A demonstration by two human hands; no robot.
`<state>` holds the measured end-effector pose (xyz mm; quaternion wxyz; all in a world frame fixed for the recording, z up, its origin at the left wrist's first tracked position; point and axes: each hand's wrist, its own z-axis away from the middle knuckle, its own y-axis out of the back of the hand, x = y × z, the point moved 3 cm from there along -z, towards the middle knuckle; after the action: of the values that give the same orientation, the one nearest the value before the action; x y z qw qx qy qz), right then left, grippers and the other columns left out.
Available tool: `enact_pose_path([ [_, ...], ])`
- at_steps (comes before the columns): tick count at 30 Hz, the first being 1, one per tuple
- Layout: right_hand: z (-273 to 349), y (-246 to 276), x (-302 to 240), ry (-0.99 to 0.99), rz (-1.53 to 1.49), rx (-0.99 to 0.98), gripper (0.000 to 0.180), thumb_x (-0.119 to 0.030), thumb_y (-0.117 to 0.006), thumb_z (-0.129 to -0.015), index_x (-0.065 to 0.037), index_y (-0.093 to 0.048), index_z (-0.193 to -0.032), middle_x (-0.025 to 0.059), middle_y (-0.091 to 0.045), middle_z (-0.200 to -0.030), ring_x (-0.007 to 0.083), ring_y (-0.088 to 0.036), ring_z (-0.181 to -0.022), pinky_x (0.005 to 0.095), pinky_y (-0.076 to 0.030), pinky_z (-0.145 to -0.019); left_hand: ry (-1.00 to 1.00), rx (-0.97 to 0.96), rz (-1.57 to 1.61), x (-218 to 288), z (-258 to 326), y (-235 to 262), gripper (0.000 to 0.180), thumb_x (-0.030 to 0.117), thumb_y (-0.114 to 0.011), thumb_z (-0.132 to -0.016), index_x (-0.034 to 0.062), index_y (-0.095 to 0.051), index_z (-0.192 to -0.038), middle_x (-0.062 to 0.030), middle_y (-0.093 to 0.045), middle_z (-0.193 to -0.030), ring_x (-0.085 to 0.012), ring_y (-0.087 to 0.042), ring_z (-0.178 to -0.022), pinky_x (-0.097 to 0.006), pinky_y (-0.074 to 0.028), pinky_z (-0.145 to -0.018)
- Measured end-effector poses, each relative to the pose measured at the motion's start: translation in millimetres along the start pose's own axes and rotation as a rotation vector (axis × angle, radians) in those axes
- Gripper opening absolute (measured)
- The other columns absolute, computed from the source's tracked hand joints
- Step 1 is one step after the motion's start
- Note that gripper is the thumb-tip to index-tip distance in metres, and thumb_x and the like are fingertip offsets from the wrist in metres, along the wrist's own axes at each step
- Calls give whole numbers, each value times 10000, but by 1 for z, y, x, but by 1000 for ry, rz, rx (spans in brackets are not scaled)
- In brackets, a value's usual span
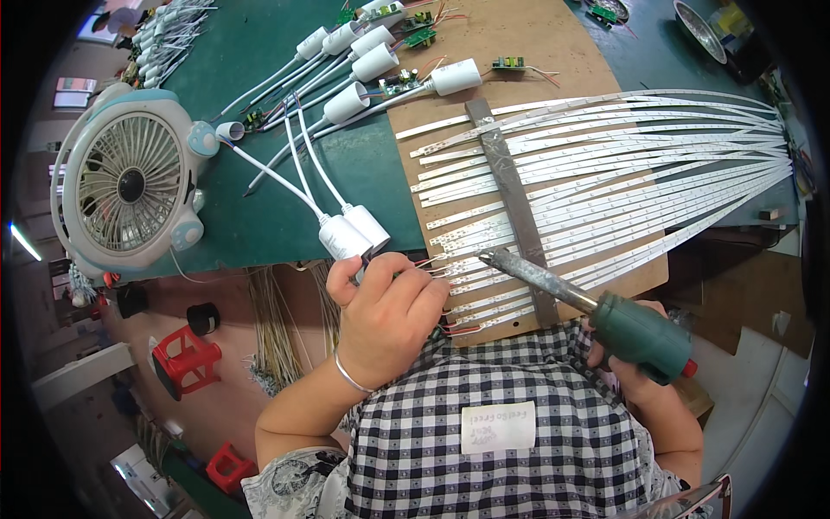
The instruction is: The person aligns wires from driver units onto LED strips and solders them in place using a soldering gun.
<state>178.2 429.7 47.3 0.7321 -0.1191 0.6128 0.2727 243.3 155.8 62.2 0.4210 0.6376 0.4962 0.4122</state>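
My left hand (393, 303) is closed at the left ends of the LED strips, its fingers pinched on thin wires (435, 261) that run to the strip ends. Beside those fingers lie two white cylindrical housings (344, 234) with white cables; what sits under the fingers is hidden. My right hand (635, 376) is wrapped round a green soldering gun (644, 336). Its long metal barrel points left, and the tip (486, 256) hovers over or rests on the white LED strips (571, 199); I cannot tell which. A dark flat bar (512, 203) lies across the strips.
A brown board (527, 52) lies under the strips on the green table (346, 164). More white housings (376, 60) with cables and small circuit boards (508, 63) are at the back. A fan (131, 183) stands left; metal dishes (699, 33) lie far right. Red stools (186, 362) stand below.
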Motion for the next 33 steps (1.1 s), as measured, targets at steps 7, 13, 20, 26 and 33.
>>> enact_pose_path([
  [7, -22, -12, -20, -163, -516, -107, 750, -344, -692, -808, -10, -344, -1383, 142, -619, -1107, 217, -647, -905, 402, -543, -840, 0, -5, -15, -1, -2, -1, 166, 118, -716, -670, 174, -676, -821, 71, -595, -782, -141, -558, -850, -419, -259, -892],
  [13, -71, -70, -20, -101, -909, -238, 717, -231, -659, -811, -114, -313, -1429, 95, -347, -1451, 241, -350, -1348, 550, -346, -1086, 23, -21, 4, -1, 0, -6, 169, 126, -723, -671, 178, -665, -821, 66, -578, -782, -142, -557, -845, -420, -261, -888],
  [20, -69, -77, -10, -192, -706, -215, 716, -202, -644, -823, -127, -288, -1440, 88, -319, -1469, 201, -245, -1408, 529, -314, -1111, -2, 31, 17, 0, -2, -10, 134, 151, -664, -697, 161, -611, -819, 53, -558, -793, -142, -553, -866, -413, -259, -869],
  [26, -71, -82, -12, -44, -739, -209, 719, -198, -642, -831, -113, -274, -1443, 89, -301, -1474, 192, -299, -1373, 512, -305, -1121, 60, -3, 40, 1, -9, -9, 168, 112, -717, -659, 160, -606, -776, 51, -560, -758, -153, -555, -804, -399, -265, -816],
  [33, -66, -81, -8, -153, -693, -236, 676, -169, -607, -856, -89, -271, -1437, 87, -309, -1465, 234, -417, -1293, 489, -311, -1123, 90, 23, 67, -1, -12, -11, 172, 114, -719, -655, 166, -606, -773, 49, -572, -772, -176, -556, -868, -403, -261, -834],
])
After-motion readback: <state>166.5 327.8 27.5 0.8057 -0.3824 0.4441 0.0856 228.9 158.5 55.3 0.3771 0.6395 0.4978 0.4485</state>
